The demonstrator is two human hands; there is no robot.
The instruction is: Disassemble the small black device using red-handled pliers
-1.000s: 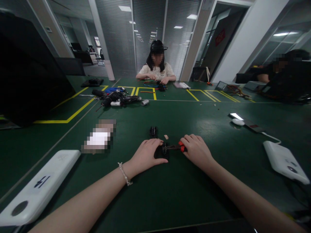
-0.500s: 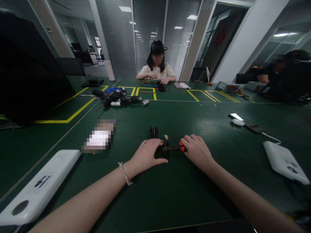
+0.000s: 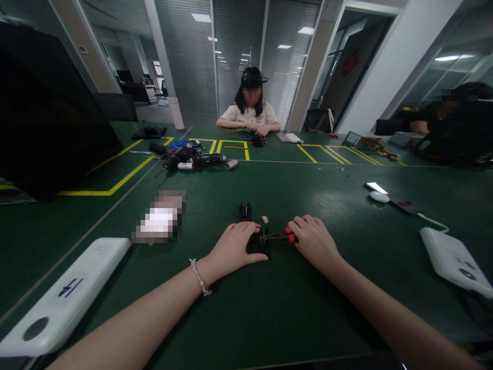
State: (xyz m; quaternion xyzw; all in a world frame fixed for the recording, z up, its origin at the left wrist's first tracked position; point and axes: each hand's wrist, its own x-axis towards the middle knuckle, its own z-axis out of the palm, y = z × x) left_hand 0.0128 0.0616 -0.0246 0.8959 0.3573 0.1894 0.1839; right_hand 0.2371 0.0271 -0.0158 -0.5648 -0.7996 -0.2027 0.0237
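While pliers [image 3: 280, 236] meet black part [image 3: 257, 245], scrap [image 3: 265, 219] near, clutter [image 3: 187, 155] beyond

This appears to be an office with some workshop character: at twelve o'clock stands a partition [image 3: 183, 51] with blinds [image 3: 277, 74], at eleven a black chair [image 3: 116, 107]; the green desk [image 3: 277, 308] bears yellow tape [image 3: 131, 176] and, also at eleven, tangled cables [image 3: 208, 160].

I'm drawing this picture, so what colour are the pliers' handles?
The part of the pliers' handles that shows is red, seen best in the head view.
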